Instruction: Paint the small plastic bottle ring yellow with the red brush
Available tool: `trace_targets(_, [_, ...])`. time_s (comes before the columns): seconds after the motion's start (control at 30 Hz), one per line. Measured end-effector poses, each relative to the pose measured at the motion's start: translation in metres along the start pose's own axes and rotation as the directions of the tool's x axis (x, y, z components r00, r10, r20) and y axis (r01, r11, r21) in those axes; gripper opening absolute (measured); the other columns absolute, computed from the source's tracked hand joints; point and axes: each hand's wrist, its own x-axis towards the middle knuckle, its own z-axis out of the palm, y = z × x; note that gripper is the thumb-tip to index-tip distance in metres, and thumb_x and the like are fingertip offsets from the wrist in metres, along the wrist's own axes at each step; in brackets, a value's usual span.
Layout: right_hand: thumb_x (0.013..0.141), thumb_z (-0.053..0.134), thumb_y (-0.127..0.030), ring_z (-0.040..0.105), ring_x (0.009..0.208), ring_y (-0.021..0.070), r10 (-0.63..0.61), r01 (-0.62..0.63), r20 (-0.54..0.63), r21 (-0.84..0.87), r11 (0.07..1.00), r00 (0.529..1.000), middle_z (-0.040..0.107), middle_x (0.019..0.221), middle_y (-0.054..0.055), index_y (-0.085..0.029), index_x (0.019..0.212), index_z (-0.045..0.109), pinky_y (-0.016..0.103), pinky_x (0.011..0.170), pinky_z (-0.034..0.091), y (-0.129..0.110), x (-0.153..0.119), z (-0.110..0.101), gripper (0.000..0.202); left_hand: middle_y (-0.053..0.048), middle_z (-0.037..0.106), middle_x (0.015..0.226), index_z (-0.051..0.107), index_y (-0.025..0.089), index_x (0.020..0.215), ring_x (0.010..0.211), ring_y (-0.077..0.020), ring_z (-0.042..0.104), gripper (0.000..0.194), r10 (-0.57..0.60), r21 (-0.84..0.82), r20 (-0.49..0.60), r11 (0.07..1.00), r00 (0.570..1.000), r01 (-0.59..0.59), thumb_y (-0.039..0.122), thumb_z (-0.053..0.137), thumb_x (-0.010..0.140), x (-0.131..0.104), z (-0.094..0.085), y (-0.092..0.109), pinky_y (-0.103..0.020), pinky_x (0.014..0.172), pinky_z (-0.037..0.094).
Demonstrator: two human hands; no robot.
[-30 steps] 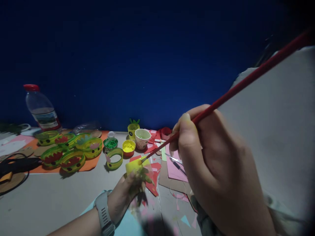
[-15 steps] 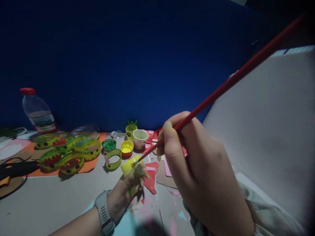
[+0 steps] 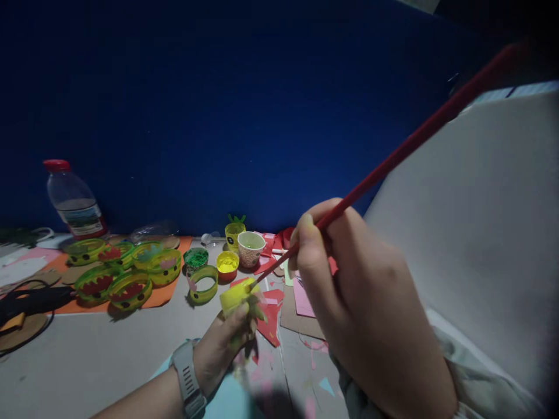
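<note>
My right hand (image 3: 367,297) pinches a long red paintbrush (image 3: 384,166) that slants down to the left. Its tip meets a yellow-painted ring (image 3: 233,295), which my left hand (image 3: 222,343) holds with the thumb on its near side. Paint stains the left fingers, partly hidden beneath the ring. Just beyond it stand a cup of yellow paint (image 3: 227,265), a cup of green paint (image 3: 195,259) and a taller patterned paper cup (image 3: 251,249). A yellow-green ring (image 3: 203,285) with a pink cutout rests beside the left hand.
Several decorated yellow-green rings (image 3: 130,290) sit on orange paper (image 3: 163,298) at left. Behind them is a bottle with a red cap (image 3: 76,203). Red paper scraps (image 3: 271,317) and a cardboard piece (image 3: 301,319) lie right of my left hand. A blue wall (image 3: 244,116) rises behind.
The view has shifted slightly, so the table items appear a little further right. The brush tip stays at the yellow ring, and both hands keep their holds.
</note>
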Motion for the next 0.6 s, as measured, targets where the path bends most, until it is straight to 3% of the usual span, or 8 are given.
trace_targets(0.17, [0.09,0.041,-0.021,0.049,0.044,0.0089,0.036,-0.036,-0.001,0.034,0.999,0.999,0.053,0.056,-0.002,-0.022,0.077,0.048,0.025,0.041,0.035,-0.0049,-0.0006,-0.0045,0.015,0.002,0.056,0.06,0.068,0.018,0.086,0.048,-0.0088,0.047,0.041,0.025,-0.002,0.028,1.0,0.999,-0.025,0.048,0.076,0.06,0.0021,-0.0042,-0.0035,-0.023,0.048,0.043])
trace_targets(0.37, [0.09,0.042,-0.023,0.044,0.038,0.0089,0.006,-0.006,0.01,0.006,1.0,1.0,0.048,0.051,-0.003,-0.02,0.08,0.047,0.026,0.037,0.029,-0.0035,-0.0004,-0.0005,0.011,0.0,0.059,0.062,0.068,0.017,0.084,0.049,-0.0094,0.049,0.039,0.022,0.011,0.05,1.0,0.998,-0.022,0.049,0.074,0.063,0.0001,-0.0019,-0.0038,-0.022,0.046,0.042])
trace_targets(0.5, [0.089,0.043,-0.022,0.044,0.038,0.0098,0.001,-0.001,0.007,-0.045,0.999,1.0,0.049,0.051,-0.003,-0.022,0.079,0.046,0.027,0.039,0.03,0.0016,-0.0007,0.0001,0.01,-0.001,0.064,0.074,0.069,0.019,0.088,0.062,-0.0106,0.056,0.041,0.0,-0.026,-0.004,1.0,1.0,0.0,0.047,0.078,0.06,-0.0004,-0.0003,-0.0004,-0.021,0.055,0.046])
trace_targets(0.6, [0.089,0.041,-0.023,0.046,0.041,0.0108,0.019,-0.019,0.011,-0.043,0.999,1.0,0.05,0.053,-0.002,-0.022,0.079,0.046,0.027,0.041,0.033,-0.0004,-0.0007,-0.0028,0.011,0.0,0.06,0.066,0.069,0.018,0.085,0.054,-0.0094,0.052,0.04,0.003,-0.015,0.018,1.0,1.0,-0.003,0.048,0.077,0.06,-0.0008,-0.0017,-0.0011,-0.022,0.052,0.045])
